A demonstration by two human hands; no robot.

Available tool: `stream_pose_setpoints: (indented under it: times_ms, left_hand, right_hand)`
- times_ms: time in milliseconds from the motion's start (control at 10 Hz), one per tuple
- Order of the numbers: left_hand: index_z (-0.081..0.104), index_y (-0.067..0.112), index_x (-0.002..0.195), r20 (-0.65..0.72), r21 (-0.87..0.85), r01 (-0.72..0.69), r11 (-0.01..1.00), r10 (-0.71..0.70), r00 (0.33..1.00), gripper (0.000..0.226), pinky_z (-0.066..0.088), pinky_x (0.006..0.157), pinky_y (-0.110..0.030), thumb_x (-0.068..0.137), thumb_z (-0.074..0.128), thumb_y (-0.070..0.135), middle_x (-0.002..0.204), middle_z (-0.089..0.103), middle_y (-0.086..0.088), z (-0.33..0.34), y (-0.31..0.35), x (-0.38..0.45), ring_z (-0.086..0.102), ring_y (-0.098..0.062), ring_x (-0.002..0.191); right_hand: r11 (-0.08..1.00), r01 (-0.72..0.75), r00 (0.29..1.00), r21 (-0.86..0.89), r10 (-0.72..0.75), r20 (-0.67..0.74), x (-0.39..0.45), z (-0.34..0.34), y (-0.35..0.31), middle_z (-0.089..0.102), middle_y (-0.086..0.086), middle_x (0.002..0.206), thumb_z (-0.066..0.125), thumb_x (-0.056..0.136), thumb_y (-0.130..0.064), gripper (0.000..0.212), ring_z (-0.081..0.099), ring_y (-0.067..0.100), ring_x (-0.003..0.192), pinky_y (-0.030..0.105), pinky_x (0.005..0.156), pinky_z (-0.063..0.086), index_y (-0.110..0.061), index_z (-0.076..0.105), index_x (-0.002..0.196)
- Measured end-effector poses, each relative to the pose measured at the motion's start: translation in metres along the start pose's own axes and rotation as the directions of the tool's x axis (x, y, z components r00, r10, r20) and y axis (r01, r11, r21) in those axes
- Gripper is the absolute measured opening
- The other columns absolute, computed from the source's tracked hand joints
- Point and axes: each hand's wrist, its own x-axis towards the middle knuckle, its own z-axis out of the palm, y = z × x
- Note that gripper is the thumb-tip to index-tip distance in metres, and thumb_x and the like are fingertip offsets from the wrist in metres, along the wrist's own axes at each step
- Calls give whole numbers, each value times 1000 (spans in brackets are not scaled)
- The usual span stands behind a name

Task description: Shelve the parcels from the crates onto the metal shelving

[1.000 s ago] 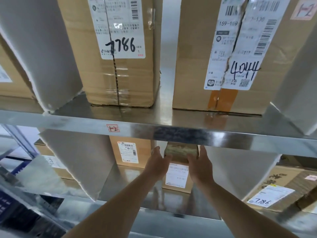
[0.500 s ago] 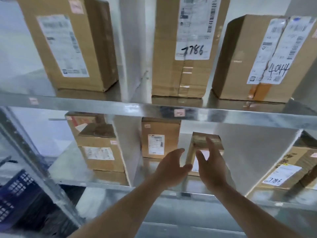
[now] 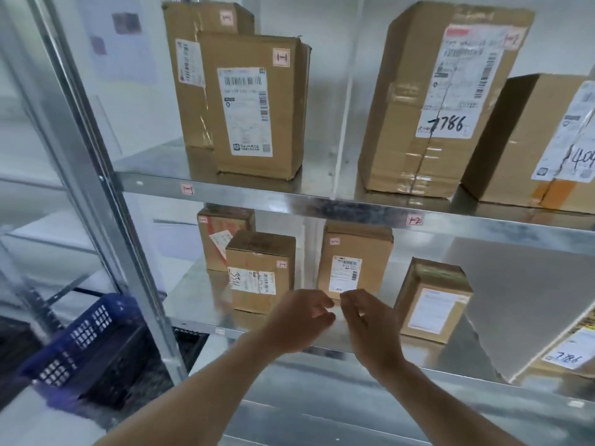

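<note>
Parcels [image 3: 433, 302] sit shelved; both hands, left [image 3: 297, 320] and right [image 3: 370, 326], hover loosely curled, holding nothing.

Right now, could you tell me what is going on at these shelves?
A person is shelving parcels. Both hands, left hand and right hand, are empty and hang in front of the lower shelf, touching nothing. A small box stands there among other boxes. A blue crate sits on the floor at left.
</note>
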Motion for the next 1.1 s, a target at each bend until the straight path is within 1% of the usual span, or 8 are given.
stream_pose_setpoints:
  times_ms: [100, 200, 300, 400, 500, 700, 900, 1100]
  left_hand:
    - [76, 15, 104, -92, 26, 76, 997, -74, 993, 18, 46, 73, -13, 89, 67, 18, 100, 77, -1, -20, -15, -12, 67, -8, 85]
    - [77, 18, 97, -159, 13, 147, 989, -144, 977, 13, 53, 84, -22, 89, 67, 18, 94, 77, 3, -41, -32, -20, 70, -10, 91]
    - [72, 18, 115, -245, 21, 203, 979, -191, 950, 24, 45, 91, -18, 91, 66, 21, 116, 72, 3, -60, -47, -23, 65, -12, 107]
    - [58, 20, 136, -323, 5, 271, 963, -255, 911, 45, 39, 97, -23, 92, 66, 24, 140, 57, 1, -73, -64, -19, 55, -18, 124]
    - [42, 20, 149, -310, -50, 300, 953, -300, 902, 59, 38, 107, -31, 94, 64, 25, 154, 42, -2, -85, -82, -7, 47, -22, 135]
    - [36, 22, 152, -268, -38, 271, 962, -271, 925, 65, 38, 111, -39, 94, 65, 26, 160, 32, -3, -106, -125, 23, 44, -25, 138]
    - [38, 21, 151, -269, -65, 158, 985, -170, 948, 64, 44, 97, -29, 93, 66, 23, 158, 37, 0, -120, -151, 39, 54, -15, 118]
    - [39, 21, 149, -270, -69, 35, 997, -53, 961, 67, 47, 92, -29, 89, 69, 18, 154, 43, -1, -123, -168, 36, 56, -12, 109]
  right_hand:
    - [997, 69, 996, 24, -70, 56, -3, 15, -15, 71, -8, 77, 58, 100, -19, 22, 63, 9, 69, 26, 63, 48, -17, 69, 81]
    - [989, 113, 988, 92, -122, 99, -2, 30, -32, 68, -9, 70, 52, 95, -30, 26, 61, 8, 66, 31, 61, 49, -21, 67, 76]
    - [983, 105, 982, 152, -127, 142, -1, 46, -47, 72, -9, 82, 50, 93, -35, 27, 65, 7, 75, 35, 70, 54, -21, 72, 86]
    - [984, 38, 969, 171, -79, 236, 3, 64, -64, 71, -7, 117, 53, 96, -36, 32, 66, 7, 104, 35, 92, 54, -21, 70, 118]
    - [994, 59, 942, 97, -88, 325, 14, 82, -80, 51, -13, 143, 51, 102, -40, 47, 49, 9, 132, 23, 106, 36, -24, 47, 146]
    - [997, -40, 965, 71, 20, 262, 32, 119, -95, 45, -16, 144, 37, 88, -61, 71, 44, -1, 124, -3, 89, 23, -25, 40, 149]
    - [986, -168, 963, 18, 161, 215, 38, 147, -98, 38, -6, 159, 49, 99, -50, 61, 38, 14, 145, 31, 118, 27, -26, 35, 154]
    - [978, -199, 971, 66, 187, 152, 27, 153, -105, 47, -6, 153, 44, 88, -50, 68, 44, 13, 140, 41, 115, 37, -24, 41, 151]
